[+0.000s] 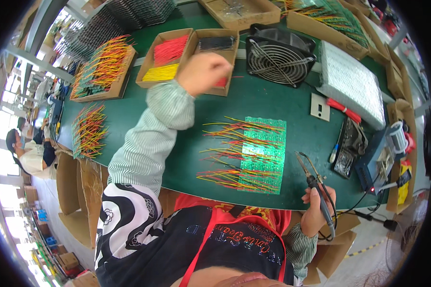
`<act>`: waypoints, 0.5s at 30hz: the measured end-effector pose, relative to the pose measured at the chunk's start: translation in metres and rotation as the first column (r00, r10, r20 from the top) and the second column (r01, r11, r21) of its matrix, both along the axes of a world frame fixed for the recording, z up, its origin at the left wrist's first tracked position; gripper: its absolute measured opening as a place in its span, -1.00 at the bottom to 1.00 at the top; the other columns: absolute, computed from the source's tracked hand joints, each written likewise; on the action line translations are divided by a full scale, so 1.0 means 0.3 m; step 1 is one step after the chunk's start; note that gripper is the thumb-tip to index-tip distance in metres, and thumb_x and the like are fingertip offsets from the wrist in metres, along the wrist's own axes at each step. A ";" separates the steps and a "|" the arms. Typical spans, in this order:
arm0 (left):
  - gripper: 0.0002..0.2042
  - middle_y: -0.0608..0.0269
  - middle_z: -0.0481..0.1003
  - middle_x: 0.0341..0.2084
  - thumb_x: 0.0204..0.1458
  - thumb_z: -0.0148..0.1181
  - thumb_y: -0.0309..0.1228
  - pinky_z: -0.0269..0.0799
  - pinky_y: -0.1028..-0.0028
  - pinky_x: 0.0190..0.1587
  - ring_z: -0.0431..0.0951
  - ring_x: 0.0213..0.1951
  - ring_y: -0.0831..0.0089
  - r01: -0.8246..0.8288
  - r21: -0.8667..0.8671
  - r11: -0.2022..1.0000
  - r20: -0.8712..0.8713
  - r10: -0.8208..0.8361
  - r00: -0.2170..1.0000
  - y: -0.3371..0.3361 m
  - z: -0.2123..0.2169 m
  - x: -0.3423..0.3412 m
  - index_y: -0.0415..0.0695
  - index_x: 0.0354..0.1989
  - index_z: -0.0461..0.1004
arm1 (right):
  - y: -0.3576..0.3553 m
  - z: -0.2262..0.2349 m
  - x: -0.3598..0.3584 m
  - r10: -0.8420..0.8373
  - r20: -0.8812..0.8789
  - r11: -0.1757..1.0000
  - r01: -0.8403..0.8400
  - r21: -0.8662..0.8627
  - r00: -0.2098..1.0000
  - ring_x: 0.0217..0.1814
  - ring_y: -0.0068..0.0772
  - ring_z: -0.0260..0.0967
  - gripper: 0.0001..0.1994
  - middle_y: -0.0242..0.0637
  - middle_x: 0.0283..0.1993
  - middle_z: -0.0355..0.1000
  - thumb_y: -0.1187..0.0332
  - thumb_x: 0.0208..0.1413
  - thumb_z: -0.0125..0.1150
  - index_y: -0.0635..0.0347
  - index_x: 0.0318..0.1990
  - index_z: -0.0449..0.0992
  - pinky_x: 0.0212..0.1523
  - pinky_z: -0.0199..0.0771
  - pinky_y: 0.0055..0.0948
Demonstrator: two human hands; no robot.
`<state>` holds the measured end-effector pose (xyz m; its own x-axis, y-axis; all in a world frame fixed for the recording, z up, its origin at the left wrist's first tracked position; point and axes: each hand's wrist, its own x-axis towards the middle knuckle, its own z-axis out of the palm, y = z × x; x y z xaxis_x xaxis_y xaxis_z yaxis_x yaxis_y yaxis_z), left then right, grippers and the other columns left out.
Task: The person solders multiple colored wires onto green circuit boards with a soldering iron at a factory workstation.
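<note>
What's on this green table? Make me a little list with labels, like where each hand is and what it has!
Place: green worktable with cardboard trays
Left hand: reaching over the open cardboard tray of red wires; blurred, so its grip cannot be told
Right hand: closed around a black soldering iron with cord, tip pointing up toward the table
Middle: green circuit board panel with red and yellow wires sticking out left
Nearby: black wire-grille fan, white flat panel, tray of red and yellow wire bundles

Brown cardboard boxes of coloured wires line the table's far side.
</note>
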<state>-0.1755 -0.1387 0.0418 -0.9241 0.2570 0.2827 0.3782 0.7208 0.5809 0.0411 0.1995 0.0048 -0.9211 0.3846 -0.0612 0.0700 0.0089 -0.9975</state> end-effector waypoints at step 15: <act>-0.78 0.21 0.50 -0.44 0.00 0.18 -0.32 0.39 0.45 -0.34 0.47 -0.39 0.47 0.408 0.308 0.859 0.518 -0.512 0.685 0.096 -0.154 0.216 -0.23 -0.30 0.42 | -0.036 -0.019 -0.035 0.001 -0.079 0.984 0.013 0.177 0.997 -0.54 -0.64 0.26 -0.80 -0.32 -0.48 0.40 0.34 0.08 0.10 0.28 -0.22 0.40 -0.50 0.23 -0.66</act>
<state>-0.1108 -0.1098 -0.0043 -0.6989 0.6937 -0.1738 0.2033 0.4257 0.8817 0.0306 0.1887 -0.0009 -0.9180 0.3883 0.0809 -0.0078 0.1862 -0.9825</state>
